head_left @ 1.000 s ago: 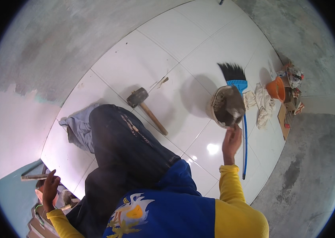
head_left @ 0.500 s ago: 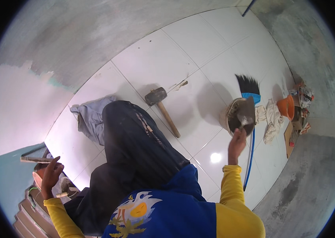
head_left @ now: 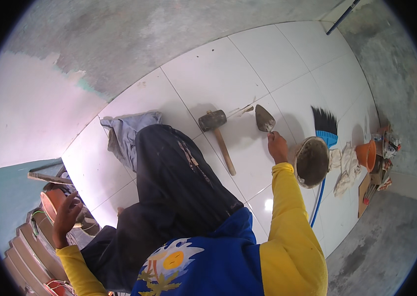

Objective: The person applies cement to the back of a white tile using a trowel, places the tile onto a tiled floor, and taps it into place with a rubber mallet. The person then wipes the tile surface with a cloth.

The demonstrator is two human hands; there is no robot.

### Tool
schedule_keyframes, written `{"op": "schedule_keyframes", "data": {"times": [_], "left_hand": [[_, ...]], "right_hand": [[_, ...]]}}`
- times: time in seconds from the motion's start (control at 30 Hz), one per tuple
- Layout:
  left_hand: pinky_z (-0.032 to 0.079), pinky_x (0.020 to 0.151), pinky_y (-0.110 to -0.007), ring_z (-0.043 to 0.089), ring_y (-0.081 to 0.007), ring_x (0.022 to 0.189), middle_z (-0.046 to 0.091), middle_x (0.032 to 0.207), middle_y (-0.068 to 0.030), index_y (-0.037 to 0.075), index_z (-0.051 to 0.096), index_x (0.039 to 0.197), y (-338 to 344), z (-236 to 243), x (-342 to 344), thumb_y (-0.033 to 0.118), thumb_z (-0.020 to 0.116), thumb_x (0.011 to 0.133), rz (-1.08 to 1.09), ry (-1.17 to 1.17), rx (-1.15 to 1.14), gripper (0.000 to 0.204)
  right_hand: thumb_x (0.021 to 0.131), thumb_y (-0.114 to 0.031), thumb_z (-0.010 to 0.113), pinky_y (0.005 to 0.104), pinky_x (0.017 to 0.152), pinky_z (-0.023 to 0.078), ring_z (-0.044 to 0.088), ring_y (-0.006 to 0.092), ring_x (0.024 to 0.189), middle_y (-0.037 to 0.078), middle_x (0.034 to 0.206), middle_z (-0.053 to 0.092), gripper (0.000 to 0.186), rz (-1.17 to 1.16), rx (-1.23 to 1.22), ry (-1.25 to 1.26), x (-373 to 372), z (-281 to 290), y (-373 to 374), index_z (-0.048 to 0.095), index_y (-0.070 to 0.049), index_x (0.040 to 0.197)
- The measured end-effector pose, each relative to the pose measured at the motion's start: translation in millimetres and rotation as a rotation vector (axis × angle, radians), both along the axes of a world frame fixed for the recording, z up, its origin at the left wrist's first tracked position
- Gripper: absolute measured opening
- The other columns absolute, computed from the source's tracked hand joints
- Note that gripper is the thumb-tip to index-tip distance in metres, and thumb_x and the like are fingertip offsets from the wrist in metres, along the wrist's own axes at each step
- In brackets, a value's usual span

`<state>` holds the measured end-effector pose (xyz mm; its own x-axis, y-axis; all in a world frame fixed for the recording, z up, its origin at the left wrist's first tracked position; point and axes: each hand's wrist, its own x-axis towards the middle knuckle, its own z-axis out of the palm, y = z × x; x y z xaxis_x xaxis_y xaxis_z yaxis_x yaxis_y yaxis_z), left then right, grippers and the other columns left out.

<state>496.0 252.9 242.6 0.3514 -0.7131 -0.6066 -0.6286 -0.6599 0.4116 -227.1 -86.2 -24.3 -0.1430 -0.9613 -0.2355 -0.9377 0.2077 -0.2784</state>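
A trowel with a grey, pointed blade hangs over the tiles, its handle wrapped by the closed fingers of my right hand. Just to the right of that hand stands a round bucket with dark grey stuff inside. On the floor left of the trowel lies a mallet with a dark head and wooden handle. My left hand is raised at the far left, fingers apart, holding nothing. Below and behind it shows an orange bucket.
A blue broom lies behind the bucket. Farther right are a crumpled cloth, an orange pot and a piece of cardboard. A grey cloth lies beside my knee. Brown steps go down at the left.
My right hand has moved left with the trowel, from over the bucket to above the tiles near the mallet. The whole view has shifted slightly. My left hand stays raised and open.
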Motion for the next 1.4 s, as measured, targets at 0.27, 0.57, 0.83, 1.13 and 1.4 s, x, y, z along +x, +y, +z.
{"op": "schedule_keyframes", "data": {"times": [0.27,0.57,0.83,1.13,1.4], "left_hand": [[0.059,0.094,-0.038,0.073,-0.0244,0.104,0.075,0.116,-0.017,0.002,0.057,0.153,2.6,2.8,-12.0,0.015,0.07,0.103,0.028,0.018,-0.017,0.054],[0.059,0.09,-0.037,0.073,-0.0232,0.101,0.074,0.114,-0.0172,0.0,0.056,0.153,2.0,-7.8,-7.4,0.014,0.072,0.101,-0.039,0.001,-0.027,0.056],[0.059,0.095,-0.044,0.075,-0.0333,0.107,0.075,0.125,-0.0221,0.003,0.06,0.15,-8.8,-3.9,-4.7,0.033,0.073,0.103,-0.2,-0.145,-0.02,0.058],[0.059,0.097,-0.045,0.074,-0.0373,0.113,0.075,0.128,-0.0224,0.007,0.06,0.152,-31.6,4.6,-13.9,0.037,0.071,0.106,-0.122,-0.078,-0.013,0.056],[0.058,0.096,-0.041,0.074,-0.0293,0.11,0.075,0.124,-0.0192,0.005,0.063,0.148,-29.4,10.5,-20.1,0.024,0.078,0.1,-0.063,-0.006,-0.037,0.054]], "right_hand": [[0.108,-0.04,0.06,0.0568,0.091,0.056,0.072,0.0475,0.107,0.023,0.111,0.077,0.036,0.117,-0.028,-0.112,19.0,2.8,30.7,0.072,-0.01,0.124],[0.109,-0.041,0.058,0.055,0.092,0.055,0.07,0.0476,0.108,0.023,0.11,0.077,0.036,0.169,0.073,-0.053,21.0,8.6,7.2,0.074,-0.01,0.121],[0.113,-0.04,0.058,0.0429,0.087,0.055,0.066,0.0266,0.101,0.011,0.121,0.069,0.041,-0.202,-0.565,-0.485,-74.5,18.0,97.9,0.064,-0.007,0.137],[0.101,-0.044,0.075,0.0486,0.093,0.058,0.072,0.0364,0.111,0.022,0.124,0.073,0.059,-0.602,0.044,-0.086,-146.6,123.9,116.1,0.067,0.003,0.135],[0.104,-0.011,0.064,0.0393,0.088,0.06,0.076,0.027,0.105,0.02,0.117,0.076,0.031,0.307,-0.164,-0.235,6.3,54.8,53.5,0.069,-0.001,0.133]]}}
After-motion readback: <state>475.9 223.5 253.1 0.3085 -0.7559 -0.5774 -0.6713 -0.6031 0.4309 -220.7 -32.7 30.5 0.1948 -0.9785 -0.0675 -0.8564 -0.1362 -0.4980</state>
